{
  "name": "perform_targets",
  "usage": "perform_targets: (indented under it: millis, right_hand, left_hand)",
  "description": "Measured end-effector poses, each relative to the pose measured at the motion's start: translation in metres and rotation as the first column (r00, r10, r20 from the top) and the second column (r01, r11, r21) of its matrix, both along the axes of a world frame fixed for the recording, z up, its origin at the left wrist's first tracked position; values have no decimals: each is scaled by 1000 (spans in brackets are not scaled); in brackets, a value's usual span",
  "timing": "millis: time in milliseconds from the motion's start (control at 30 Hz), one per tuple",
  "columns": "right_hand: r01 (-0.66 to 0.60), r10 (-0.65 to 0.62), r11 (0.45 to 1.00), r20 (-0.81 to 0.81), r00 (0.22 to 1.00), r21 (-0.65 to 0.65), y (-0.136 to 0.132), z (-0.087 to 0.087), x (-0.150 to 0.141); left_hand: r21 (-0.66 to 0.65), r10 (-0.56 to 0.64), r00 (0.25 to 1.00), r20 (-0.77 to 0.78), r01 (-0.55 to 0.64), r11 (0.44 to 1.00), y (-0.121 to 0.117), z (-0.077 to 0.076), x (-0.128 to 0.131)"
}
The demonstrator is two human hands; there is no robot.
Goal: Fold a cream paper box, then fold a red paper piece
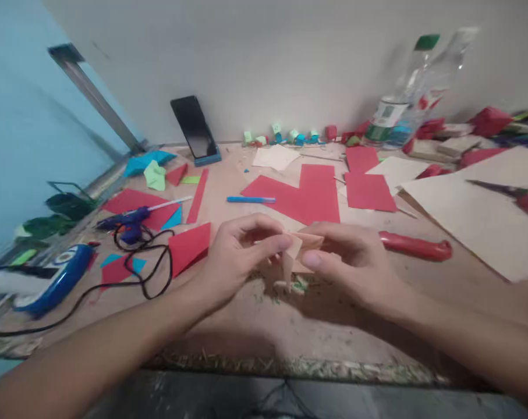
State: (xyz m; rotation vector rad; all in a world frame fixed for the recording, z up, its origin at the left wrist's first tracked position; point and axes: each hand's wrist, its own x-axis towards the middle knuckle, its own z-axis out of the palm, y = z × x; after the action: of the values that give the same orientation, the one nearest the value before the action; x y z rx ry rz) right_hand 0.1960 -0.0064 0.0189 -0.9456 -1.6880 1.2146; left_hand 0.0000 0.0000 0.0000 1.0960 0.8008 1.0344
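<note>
A small folded piece of cream paper (293,247) is held up between both hands, above the front middle of the table. My left hand (241,253) pinches its left edge between thumb and fingers. On the other side, my right hand (355,259) grips the paper with the thumb in front and the fingers behind. One narrow flap points down toward the tabletop. The fingers hide part of the folds. Behind the hands lie red paper pieces (314,195) and a blue pen (250,199). A red-handled tool (416,246) lies just beyond my right hand.
At left are a glue gun (130,221) with a looping black cord and a blue-and-white device (56,282). A phone (195,128) leans at the back. Bottles (388,116) and small paper cubes (276,129) line the wall. Scissors (514,191) lie on a large cream sheet (477,215) at right.
</note>
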Motion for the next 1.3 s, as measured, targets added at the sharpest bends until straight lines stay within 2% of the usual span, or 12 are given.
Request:
perform_targets:
  millis: [100, 233, 533, 733, 933, 1133, 1300]
  right_hand:
    - [18, -21, 998, 38, 999, 64, 0, -2, -1]
    - [53, -62, 993, 85, 994, 107, -1, -4, -2]
    - [226, -221, 972, 79, 972, -62, 4, -7, 1]
    - [227, -214, 956, 87, 973, -186, 7, -9, 0]
    - [168, -165, 955, 32, 986, -246, 6, -7, -1]
    - [187, -191, 946, 10, 981, -263, 8, -11, 1]
    - [220, -223, 940, 17, 975, -262, 9, -15, 2]
  left_hand:
    - [133, 81, 990, -113, -65, 989, 2, -1, -3]
    - [246, 119, 977, -179, -73, 967, 3, -1, -4]
    - [127, 26, 969, -245, 5, 992, 1, -2, -1]
    - [122, 32, 957, -287, 3, 993, 2, -2, 0]
    - [94, -21, 959, -282, 50, 994, 0, -3, -1]
    - [181, -16, 872, -489, 120, 976, 0, -2, -1]
    - [131, -38, 849, -527, 125, 984, 1, -4, 1]
